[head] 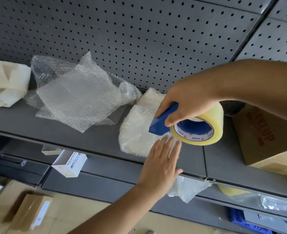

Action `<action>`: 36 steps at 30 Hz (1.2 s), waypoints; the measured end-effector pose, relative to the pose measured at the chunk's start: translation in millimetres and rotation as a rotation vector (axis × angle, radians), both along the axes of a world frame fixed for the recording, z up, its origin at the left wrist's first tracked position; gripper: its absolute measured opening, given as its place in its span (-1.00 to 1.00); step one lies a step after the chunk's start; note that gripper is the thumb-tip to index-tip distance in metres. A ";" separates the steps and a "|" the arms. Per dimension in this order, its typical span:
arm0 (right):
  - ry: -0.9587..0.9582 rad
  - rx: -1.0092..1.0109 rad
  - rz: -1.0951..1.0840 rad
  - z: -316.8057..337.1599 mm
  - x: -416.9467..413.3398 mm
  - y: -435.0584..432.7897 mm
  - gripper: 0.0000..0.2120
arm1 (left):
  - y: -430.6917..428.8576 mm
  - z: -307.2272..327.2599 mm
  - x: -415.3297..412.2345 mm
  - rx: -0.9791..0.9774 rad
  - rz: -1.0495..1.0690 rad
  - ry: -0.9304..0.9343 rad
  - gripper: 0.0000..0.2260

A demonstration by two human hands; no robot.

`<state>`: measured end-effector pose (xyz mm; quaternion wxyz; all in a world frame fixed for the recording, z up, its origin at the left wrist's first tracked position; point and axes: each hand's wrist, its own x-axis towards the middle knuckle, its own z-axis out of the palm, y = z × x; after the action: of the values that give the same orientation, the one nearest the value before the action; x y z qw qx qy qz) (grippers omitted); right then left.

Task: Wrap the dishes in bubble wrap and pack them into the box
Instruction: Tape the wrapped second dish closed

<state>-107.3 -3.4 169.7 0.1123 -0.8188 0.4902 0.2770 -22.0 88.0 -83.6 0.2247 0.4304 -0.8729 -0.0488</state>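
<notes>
Hands: two, left hand (161,164) and right hand (188,102). Tape dispenser (161,125): one, blue, with one roll of clear tape (212,122) on it. Bubble-wrapped bundle (136,132): one, on the shelf (21,119). Loose bubble wrap (75,98): one heap, at least two sheets, exact count unclear. Brown cardboard box (266,141) on the shelf: one. White foam pieces (6,81): one stack, count unclear. Small white box (70,163): one. Labelled brown carton (29,211) down low: one clear, the rest too blurred. Blue crate (240,218): one. Pegboard panels (139,39): two.
</notes>
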 end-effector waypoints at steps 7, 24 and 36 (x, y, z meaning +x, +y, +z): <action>-0.011 0.009 -0.009 7.8 2.7 -1.3 -0.66 | -25.1 -0.5 4.3 0.046 0.123 -0.051 -0.18; -0.238 0.025 -0.163 -20.4 -36.2 10.6 -0.61 | -32.8 5.0 42.6 -0.006 0.372 0.742 -0.81; -0.247 -0.081 -0.247 -59.4 -36.4 39.0 -0.46 | -50.7 -1.9 55.6 -0.008 0.453 0.610 -0.77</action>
<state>-143.7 35.6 110.3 0.1718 -0.7839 0.5803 0.1386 33.6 37.2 -85.5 0.4811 0.5771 -0.6488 -0.1204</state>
